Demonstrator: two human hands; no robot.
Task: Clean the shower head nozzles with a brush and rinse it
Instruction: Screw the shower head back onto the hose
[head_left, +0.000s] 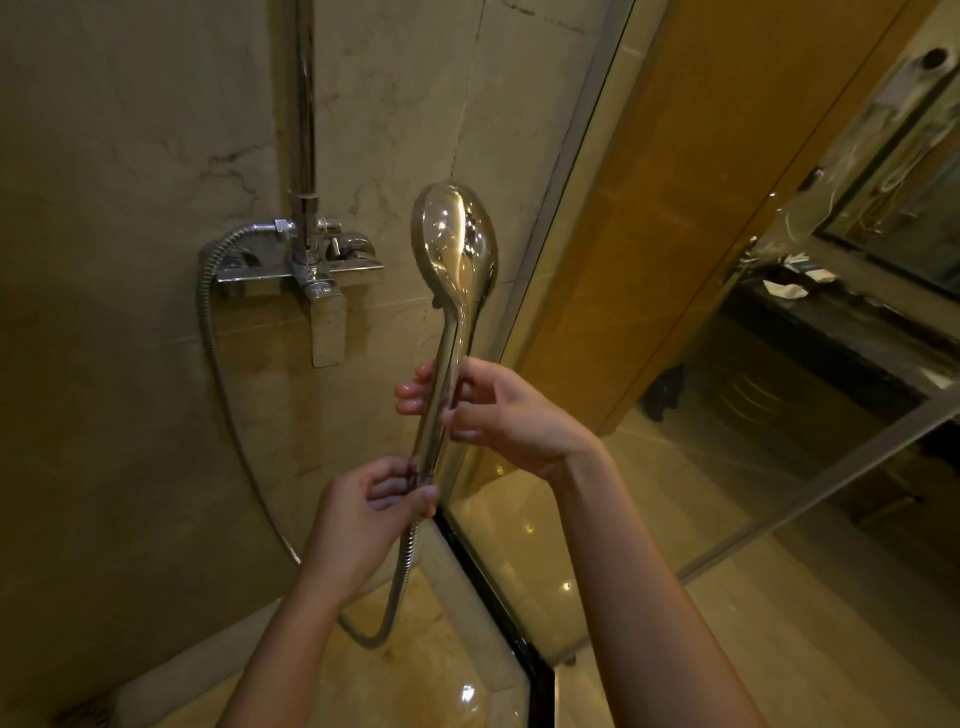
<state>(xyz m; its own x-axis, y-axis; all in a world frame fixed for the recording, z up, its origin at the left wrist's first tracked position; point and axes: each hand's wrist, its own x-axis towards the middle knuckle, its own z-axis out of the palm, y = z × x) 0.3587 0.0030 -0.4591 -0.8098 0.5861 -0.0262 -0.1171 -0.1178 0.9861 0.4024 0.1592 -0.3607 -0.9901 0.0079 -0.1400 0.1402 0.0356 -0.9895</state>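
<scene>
While it stands upright in the air, in front of the marble wall (130, 260) and beside the glass panel (649, 312), the chrome shower head (454, 244) turns its smooth back to the camera. The right hand (501, 415) is curled round the middle of its handle; the left hand (363, 512) pinches the handle's lower end, where the metal hose (215, 374) joins. That hose loops down and back up to the mixer tap (311, 265) on the wall.

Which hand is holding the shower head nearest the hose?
The left hand, pinching the shower head's bottom end where the hose joins; the right hand grips higher up.
</scene>
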